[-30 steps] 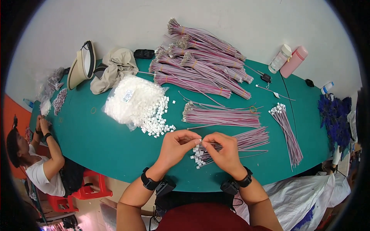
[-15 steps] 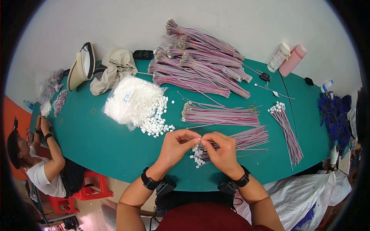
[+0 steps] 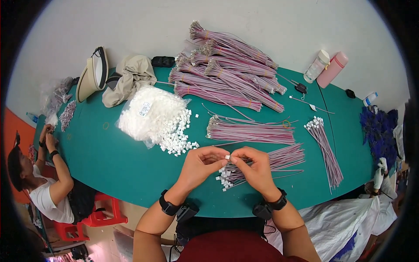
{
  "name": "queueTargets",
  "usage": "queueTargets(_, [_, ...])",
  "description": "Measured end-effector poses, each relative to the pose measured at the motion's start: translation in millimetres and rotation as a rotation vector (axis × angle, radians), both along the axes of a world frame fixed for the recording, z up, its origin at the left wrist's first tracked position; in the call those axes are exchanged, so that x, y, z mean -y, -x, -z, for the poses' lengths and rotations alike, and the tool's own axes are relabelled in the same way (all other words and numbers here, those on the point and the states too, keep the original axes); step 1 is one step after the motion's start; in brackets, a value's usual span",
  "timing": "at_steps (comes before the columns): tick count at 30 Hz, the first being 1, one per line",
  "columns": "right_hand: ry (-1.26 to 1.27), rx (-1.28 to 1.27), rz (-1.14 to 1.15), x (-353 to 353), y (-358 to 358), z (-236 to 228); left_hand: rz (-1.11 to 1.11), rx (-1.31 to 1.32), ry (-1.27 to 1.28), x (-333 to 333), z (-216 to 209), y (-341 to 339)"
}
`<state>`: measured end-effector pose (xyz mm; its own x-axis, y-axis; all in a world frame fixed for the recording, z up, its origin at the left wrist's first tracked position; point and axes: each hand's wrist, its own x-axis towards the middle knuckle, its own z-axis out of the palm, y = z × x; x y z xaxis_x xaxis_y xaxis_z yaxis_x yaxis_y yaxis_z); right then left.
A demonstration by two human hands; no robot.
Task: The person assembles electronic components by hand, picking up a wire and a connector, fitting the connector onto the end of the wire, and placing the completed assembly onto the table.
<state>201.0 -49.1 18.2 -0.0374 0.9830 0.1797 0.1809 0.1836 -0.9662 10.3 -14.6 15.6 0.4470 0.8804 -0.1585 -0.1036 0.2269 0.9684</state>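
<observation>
My left hand [image 3: 200, 166] is closed in a pinch on a small white plastic connector housing [image 3: 227, 157]. From the other side, the pinched thumb and forefinger of my right hand [image 3: 254, 168] meet the housing; what they grip is hidden. Beneath my right hand lies a loose bundle of grey and pink wires [image 3: 286, 157] with white connectors [image 3: 224, 178] on its left ends. Just beyond my hands rests another wire bundle [image 3: 253, 131], its left ends showing small terminals.
A plastic bag [image 3: 146, 113] spills loose white housings [image 3: 176, 135] at left. Tied wire bundles [image 3: 227, 70] are heaped at the back. More connector-ended wires [image 3: 325, 153], a pink bottle [image 3: 332, 70] and a clear bottle [image 3: 316, 66] are rightward. A co-worker [image 3: 48, 187] sits far left.
The white housing now shows more plainly between my fingertips. My right hand has shifted slightly right. At the far right, a co-worker's gloved hand has moved up.
</observation>
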Motion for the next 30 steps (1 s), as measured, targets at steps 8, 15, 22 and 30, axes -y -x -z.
queueTargets(8, [-0.345,0.529,0.075,-14.9,-22.3,9.4,0.132,-0.472,-0.389,-4.2,5.0,4.3])
queueTargets(15, [-0.273,0.738,0.055,-20.6,-13.6,14.4,-0.175,-0.689,-0.734,-14.7,21.0,-0.5])
queueTargets(22, [-0.376,0.668,0.055,-19.9,-7.4,8.6,-0.170,-0.894,-0.900,-20.4,23.6,-0.9])
queueTargets(30, [-0.468,0.700,0.013,-24.6,-9.0,12.3,-0.071,-0.612,-0.658,-12.3,17.4,0.1])
